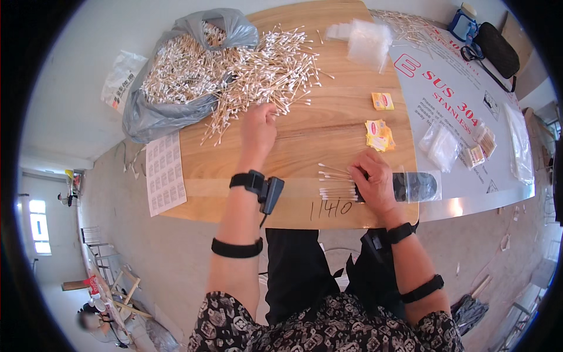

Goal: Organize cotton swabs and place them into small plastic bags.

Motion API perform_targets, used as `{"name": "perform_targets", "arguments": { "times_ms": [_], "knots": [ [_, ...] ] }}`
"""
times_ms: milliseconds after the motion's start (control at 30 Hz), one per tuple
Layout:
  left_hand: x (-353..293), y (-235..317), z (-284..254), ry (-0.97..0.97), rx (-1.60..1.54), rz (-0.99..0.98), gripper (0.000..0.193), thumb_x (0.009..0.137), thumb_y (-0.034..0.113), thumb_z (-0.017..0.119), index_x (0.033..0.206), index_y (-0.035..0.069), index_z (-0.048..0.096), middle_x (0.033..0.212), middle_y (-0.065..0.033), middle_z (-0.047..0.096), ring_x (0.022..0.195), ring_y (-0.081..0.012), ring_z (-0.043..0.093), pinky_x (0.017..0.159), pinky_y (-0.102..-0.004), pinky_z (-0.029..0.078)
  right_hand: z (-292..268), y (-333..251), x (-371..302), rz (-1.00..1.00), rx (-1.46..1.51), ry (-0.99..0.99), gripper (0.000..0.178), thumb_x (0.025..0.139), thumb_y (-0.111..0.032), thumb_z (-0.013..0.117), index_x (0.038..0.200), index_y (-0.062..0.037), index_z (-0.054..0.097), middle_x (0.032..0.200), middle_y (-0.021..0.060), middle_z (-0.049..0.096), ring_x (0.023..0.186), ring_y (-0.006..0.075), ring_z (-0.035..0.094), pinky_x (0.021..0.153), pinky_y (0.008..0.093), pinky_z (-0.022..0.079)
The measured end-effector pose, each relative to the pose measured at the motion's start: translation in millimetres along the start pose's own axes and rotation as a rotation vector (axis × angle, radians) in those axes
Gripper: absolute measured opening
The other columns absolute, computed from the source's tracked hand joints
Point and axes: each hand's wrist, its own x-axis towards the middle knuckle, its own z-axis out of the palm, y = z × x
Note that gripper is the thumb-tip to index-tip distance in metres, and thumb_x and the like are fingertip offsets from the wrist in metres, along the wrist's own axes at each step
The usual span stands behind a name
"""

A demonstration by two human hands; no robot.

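A large heap of cotton swabs (272, 70) with white tips spills over the wooden table at the upper left. At its near edge is my left hand (258, 129), fingers curled together; whatever they pinch is too small to make out. Closer to me, a loose row of cotton swabs (337, 190) lies side by side. My right hand (373, 179) bends over the right ends of this row, its fingers closed on the upper swabs, whose ends are hidden. A dark flat strip (400, 186) runs under that hand, partly beneath a clear plastic sleeve (423, 186).
A grey plastic bag (146, 120) full of swabs lies at the left, above a printed sheet (165, 173). Yellow cards (378, 135) and clear bags (369, 44) sit toward the right. Beyond, a metal-sheet surface (434, 100) holds small swab packs (484, 144) and a black case (497, 50).
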Motion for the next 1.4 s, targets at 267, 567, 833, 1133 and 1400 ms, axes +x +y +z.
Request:
{"name": "perform_targets", "arguments": {
  "times_ms": [267, 567, 833, 1133, 1400],
  "knots": [
    [37.6, 8.4, -4.0, -0.064, 0.493, 0.397, 0.021, 0.074, 0.001, 0.065, 0.091, 0.011, 0.072, 0.089, -0.0106, 0.055, 0.095, -0.0287, 0.054, 0.080, -0.0407, 0.045, -2.6, 3.4, 4.3, 0.035, -0.018, -0.006, 0.005, 0.078, 0.001, 0.065, 0.079, -0.0015, 0.060, 0.078, 0.0104, 0.055, 0.070, 0.0276, 0.058, 0.061, 0.0351, 0.047],
    [51.1, 7.5, -1.5, -0.100, 0.309, 0.290, 0.002, 0.073, 0.012, 0.073, 0.073, 0.010, 0.073, 0.085, -0.0060, 0.061, 0.095, -0.0285, 0.053, 0.083, -0.0397, 0.045, 1.0, 4.4, 4.5, -0.003, -0.047, 0.024, 0.005, 0.076, 0.002, 0.063, 0.077, -0.0014, 0.059, 0.079, 0.0111, 0.056, 0.071, 0.0305, 0.059, 0.062, 0.0370, 0.047],
    [46.2, 24.1, -5.8, -0.291, -0.057, 0.021, 0.011, 0.077, 0.010, 0.074, 0.077, 0.000, 0.070, 0.069, -0.0082, 0.065, 0.062, -0.0205, 0.058, 0.059, -0.0328, 0.045, 1.2, 6.7, 4.0, -0.028, -0.070, 0.041, 0.006, 0.076, 0.002, 0.063, 0.076, -0.0010, 0.058, 0.078, 0.0118, 0.056, 0.070, 0.0313, 0.059, 0.062, 0.0377, 0.047],
    [20.2, 53.1, 8.4, -0.623, -0.468, -0.318, 0.010, 0.085, 0.009, 0.071, 0.089, 0.000, 0.071, 0.073, -0.0025, 0.068, 0.058, -0.0066, 0.058, 0.055, -0.0194, 0.045, 0.7, 6.8, 3.2, 0.003, -0.059, 0.041, 0.007, 0.077, -0.001, 0.064, 0.074, -0.0007, 0.057, 0.078, 0.0121, 0.056, 0.070, 0.0323, 0.059, 0.062, 0.0388, 0.047],
    [-2.6, 64.8, 26.9, -0.837, -0.329, -0.020, 0.012, 0.081, 0.001, 0.070, 0.092, -0.002, 0.070, 0.078, -0.0030, 0.068, 0.069, -0.0085, 0.060, 0.063, -0.0234, 0.049, 1.4, 1.5, 3.4, 0.049, -0.065, 0.020, 0.035, 0.080, -0.005, 0.064, 0.114, -0.0101, 0.061, 0.095, 0.0118, 0.056, 0.081, 0.0314, 0.063, 0.069, 0.0410, 0.052]
  ]
}}
